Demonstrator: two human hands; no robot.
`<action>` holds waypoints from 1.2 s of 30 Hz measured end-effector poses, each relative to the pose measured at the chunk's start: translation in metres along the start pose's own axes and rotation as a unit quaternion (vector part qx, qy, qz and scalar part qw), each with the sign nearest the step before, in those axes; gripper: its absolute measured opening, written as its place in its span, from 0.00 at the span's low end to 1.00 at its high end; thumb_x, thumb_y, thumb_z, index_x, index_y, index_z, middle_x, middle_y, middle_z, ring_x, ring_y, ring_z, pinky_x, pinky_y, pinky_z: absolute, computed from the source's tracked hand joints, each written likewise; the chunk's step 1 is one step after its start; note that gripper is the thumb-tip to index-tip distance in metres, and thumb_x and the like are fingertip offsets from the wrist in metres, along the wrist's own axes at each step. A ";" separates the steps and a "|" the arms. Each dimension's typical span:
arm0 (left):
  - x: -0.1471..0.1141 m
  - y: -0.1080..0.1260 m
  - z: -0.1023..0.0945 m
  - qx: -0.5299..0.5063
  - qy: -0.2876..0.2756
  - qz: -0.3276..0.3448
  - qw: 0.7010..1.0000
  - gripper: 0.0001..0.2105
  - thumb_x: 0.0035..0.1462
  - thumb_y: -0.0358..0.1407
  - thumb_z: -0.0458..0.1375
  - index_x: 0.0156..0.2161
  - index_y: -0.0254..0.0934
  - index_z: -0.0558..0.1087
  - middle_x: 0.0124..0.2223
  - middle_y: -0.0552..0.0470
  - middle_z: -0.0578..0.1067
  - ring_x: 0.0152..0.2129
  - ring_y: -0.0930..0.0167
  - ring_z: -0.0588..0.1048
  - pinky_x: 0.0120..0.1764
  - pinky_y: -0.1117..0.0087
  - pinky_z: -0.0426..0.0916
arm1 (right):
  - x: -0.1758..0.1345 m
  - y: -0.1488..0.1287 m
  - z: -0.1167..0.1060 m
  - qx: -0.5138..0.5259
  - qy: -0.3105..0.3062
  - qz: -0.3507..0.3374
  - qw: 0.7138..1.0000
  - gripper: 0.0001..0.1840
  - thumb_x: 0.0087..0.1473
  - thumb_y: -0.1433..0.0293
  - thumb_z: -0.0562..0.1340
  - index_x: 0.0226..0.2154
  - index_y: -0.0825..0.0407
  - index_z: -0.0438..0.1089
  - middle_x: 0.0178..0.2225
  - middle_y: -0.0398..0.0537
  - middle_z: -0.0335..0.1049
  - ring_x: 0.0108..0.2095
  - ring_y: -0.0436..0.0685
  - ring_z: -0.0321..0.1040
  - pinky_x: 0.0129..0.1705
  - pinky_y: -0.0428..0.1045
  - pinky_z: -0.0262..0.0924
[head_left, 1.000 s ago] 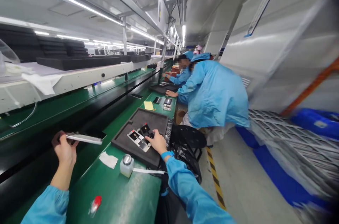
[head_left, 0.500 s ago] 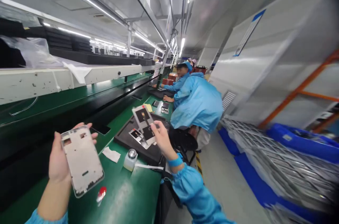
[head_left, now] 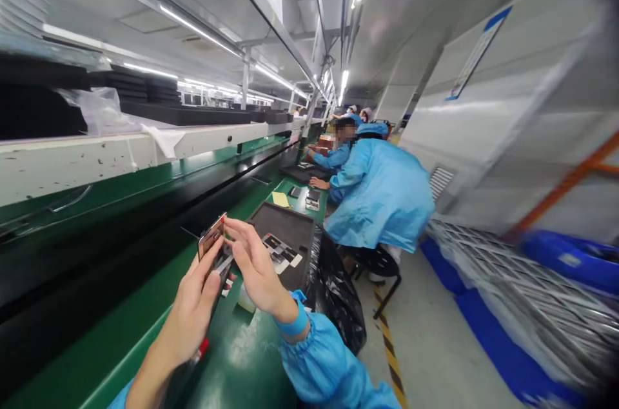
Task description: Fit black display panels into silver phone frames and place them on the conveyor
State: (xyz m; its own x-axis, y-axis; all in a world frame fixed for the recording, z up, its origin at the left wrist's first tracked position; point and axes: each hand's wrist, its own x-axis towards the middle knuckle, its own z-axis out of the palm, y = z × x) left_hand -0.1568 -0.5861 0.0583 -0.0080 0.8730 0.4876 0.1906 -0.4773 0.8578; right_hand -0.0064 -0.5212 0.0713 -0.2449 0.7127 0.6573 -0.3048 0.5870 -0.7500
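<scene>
My left hand [head_left: 191, 306] holds a phone housing [head_left: 223, 265] tilted up on edge, mostly hidden by the fingers. A thin phone screen panel [head_left: 211, 237] with a red tab at its upper corner lies against the housing. My right hand [head_left: 256, 267] has its fingers at the panel's top edge by the red tab, with the thumb bent in towards it. How far the panel sits inside the housing cannot be seen. Just beyond, a black foam tray [head_left: 278, 219] holds several more panels [head_left: 282, 251].
Partly behind my right hand stands a small bottle [head_left: 245, 301] on the green bench [head_left: 242, 364]. A red item [head_left: 203, 349] lies near my left wrist. A black plastic bag [head_left: 338, 293] hangs beside the tray. Co-workers in blue [head_left: 382, 193] sit further along, near a yellow note [head_left: 280, 200].
My right hand has brought the panel from above the tray over to the housing. My left hand has turned the housing on edge and moved right. The view has shifted slightly.
</scene>
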 end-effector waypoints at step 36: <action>0.011 -0.005 -0.021 0.211 0.002 0.069 0.975 0.31 0.72 0.57 0.51 0.66 0.36 0.75 0.70 0.37 0.71 0.63 0.51 0.77 0.65 0.47 0.72 | 0.012 -0.005 0.012 0.018 0.100 -0.019 0.995 0.23 0.65 0.47 0.67 0.33 0.48 0.69 0.49 0.52 0.76 0.50 0.57 0.75 0.53 0.53 0.72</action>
State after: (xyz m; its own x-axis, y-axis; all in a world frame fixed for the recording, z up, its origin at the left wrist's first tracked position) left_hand -0.1779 -0.5760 0.0630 0.0426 0.8027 0.5949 0.5774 -0.5057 0.6410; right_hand -0.0190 -0.5201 0.0838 -0.0458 0.7544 0.6548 -0.3443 0.6034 -0.7192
